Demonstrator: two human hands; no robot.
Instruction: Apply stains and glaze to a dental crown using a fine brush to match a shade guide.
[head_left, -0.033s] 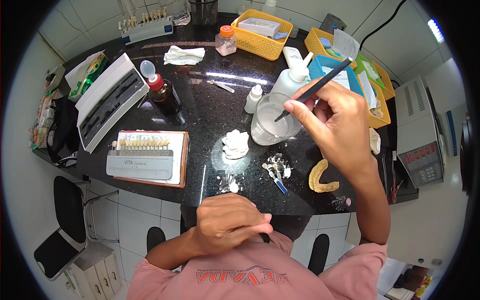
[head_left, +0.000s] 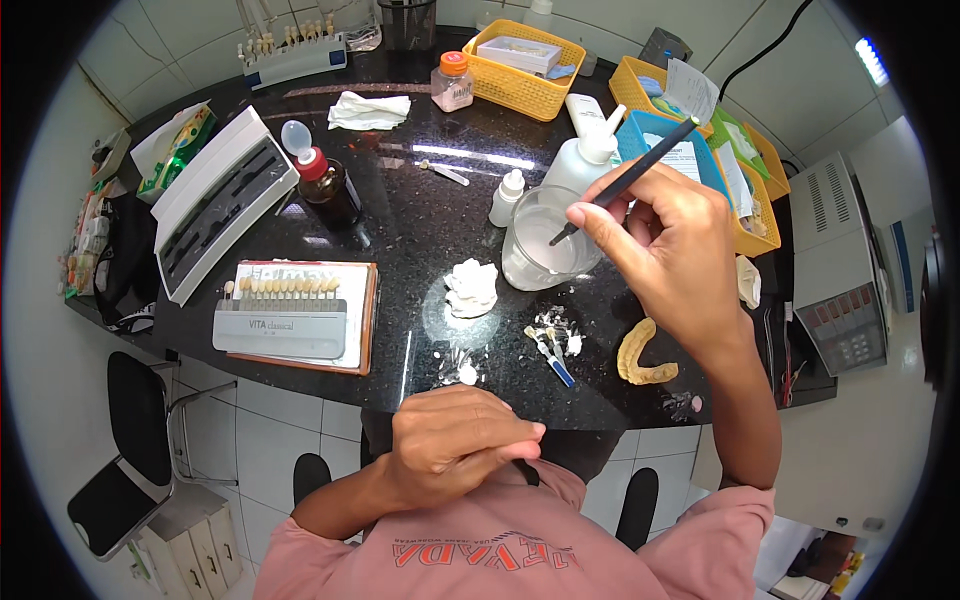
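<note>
My right hand point(head_left: 672, 235) grips a slim black brush point(head_left: 632, 183) with a pale green end, held slantwise like a pen. Its lower tip is over the mouth of a clear glass beaker point(head_left: 522, 262) of cloudy liquid; whether it touches the liquid I cannot tell. My left hand point(head_left: 455, 440) is closed at the table's front edge, back upward, and hides whatever its fingers hold. Beyond it lie a crumpled white tissue point(head_left: 470, 289) and small blue-handled tooth-shade tabs point(head_left: 556, 362) amid white crumbs. A yellowish dental arch cast point(head_left: 645, 358) rests below my right wrist.
Behind the beaker stand a small white dropper bottle point(head_left: 507, 197) and a larger squeeze bottle point(head_left: 580, 165). A tooth shade guide point(head_left: 280, 325), a brown bottle point(head_left: 328, 195) and a long white case point(head_left: 215, 205) occupy the left. Yellow baskets point(head_left: 520, 90) and a blue basket point(head_left: 640, 130) line the back.
The brush's upper end has tipped slightly left, while its tip stays over the beaker. My left fingertips have shifted a little.
</note>
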